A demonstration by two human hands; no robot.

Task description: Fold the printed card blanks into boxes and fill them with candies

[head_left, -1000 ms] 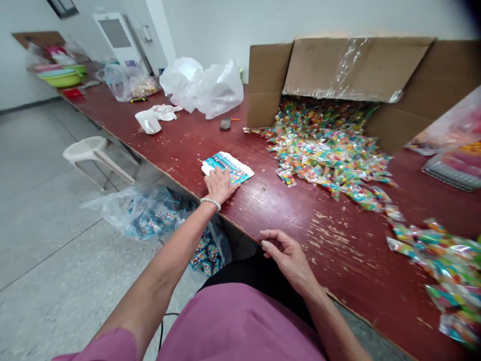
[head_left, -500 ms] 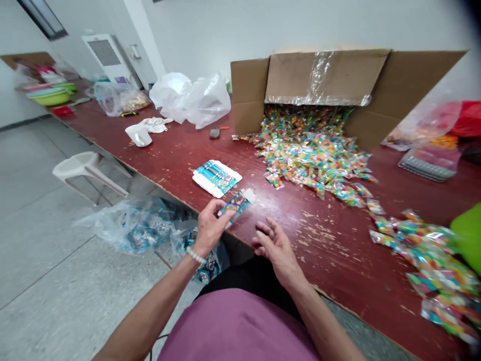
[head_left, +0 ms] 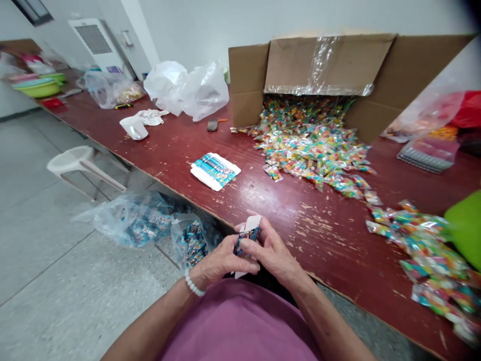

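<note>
A small blue patterned box with white end flaps sits between my two hands, near the table's front edge and close to my body. My left hand, with a beaded bracelet at the wrist, grips its left and lower side. On the other side, my right hand holds the box with the thumb across its front. Flat on the red table lies a blue and white printed card piece. Many small clear packets of colourful candy spill out of a large open cardboard box.
Plastic bags of blue packets lie below the table edge, near a white stool. A white cup, crumpled plastic bags and a black tool are on the table. Something green stands at the right.
My left hand has brought the small box down and to the right, towards my body. My right hand, open and apart before, has closed on it. The view has shifted slightly.
</note>
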